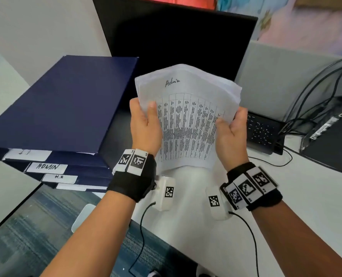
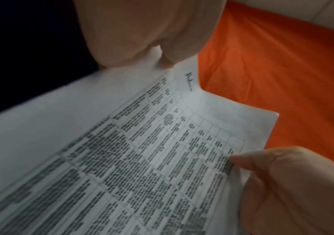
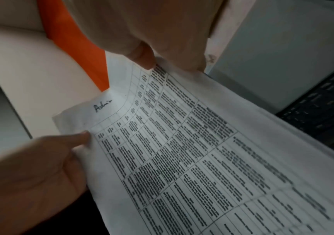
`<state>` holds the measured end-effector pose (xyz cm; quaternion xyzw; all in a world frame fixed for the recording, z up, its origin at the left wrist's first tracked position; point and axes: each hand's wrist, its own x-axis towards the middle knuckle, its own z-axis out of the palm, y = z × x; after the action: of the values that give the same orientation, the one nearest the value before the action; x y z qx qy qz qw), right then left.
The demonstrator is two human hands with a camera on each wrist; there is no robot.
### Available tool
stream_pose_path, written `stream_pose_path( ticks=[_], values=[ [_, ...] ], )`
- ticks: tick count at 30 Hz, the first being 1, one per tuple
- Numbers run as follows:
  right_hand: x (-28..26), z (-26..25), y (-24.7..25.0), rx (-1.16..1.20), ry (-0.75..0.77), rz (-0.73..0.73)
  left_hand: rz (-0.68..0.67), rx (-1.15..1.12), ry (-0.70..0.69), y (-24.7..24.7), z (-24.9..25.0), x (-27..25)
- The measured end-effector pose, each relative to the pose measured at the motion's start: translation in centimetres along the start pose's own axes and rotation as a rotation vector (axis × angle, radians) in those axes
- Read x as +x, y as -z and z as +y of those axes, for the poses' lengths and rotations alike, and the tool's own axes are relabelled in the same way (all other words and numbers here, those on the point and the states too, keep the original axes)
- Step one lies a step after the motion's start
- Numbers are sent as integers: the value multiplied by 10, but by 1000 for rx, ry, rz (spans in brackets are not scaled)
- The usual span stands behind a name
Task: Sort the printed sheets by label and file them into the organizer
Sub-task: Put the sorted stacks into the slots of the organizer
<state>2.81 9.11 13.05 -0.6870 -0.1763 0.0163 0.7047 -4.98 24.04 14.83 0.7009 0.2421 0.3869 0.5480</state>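
A bundle of printed sheets [image 1: 188,120] with a table of text is held upright above the white desk; the front sheet has "Admin" handwritten at its top. My left hand [image 1: 145,124] grips the bundle's left edge, thumb on the front. My right hand [image 1: 231,128] grips the right edge the same way. The sheets [image 2: 142,159] fill the left wrist view, and the sheets [image 3: 182,151] fill the right wrist view too. To the left lies a stack of dark blue folders [image 1: 66,104] with white spine labels, one reading "ADMIN" [image 1: 47,166], one "H.R" [image 1: 59,176].
A black monitor [image 1: 182,43] stands behind the sheets. An open laptop [image 1: 266,108] sits at the right, with cables [image 1: 316,100] and a black device [image 1: 330,132] beyond it. The white desk [image 1: 206,226] has its front edge near my forearms.
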Motion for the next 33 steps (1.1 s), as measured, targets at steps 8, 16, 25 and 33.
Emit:
stream_pose_path(
  ticks=[8, 16, 25, 33],
  values=[
    [-3, 26, -3, -131, -139, -28, -45, -21, 299, -8, -35, -18],
    [-4, 36, 0, -122, -251, -20, -104, -14, 302, -2, -35, -17],
    [7, 23, 4, 78, -287, -105, -115, -74, 61, 33, 21, -16],
    [-20, -29, -47, 95, -110, -290, 193, 1, -81, 115, 48, -20]
  ],
)
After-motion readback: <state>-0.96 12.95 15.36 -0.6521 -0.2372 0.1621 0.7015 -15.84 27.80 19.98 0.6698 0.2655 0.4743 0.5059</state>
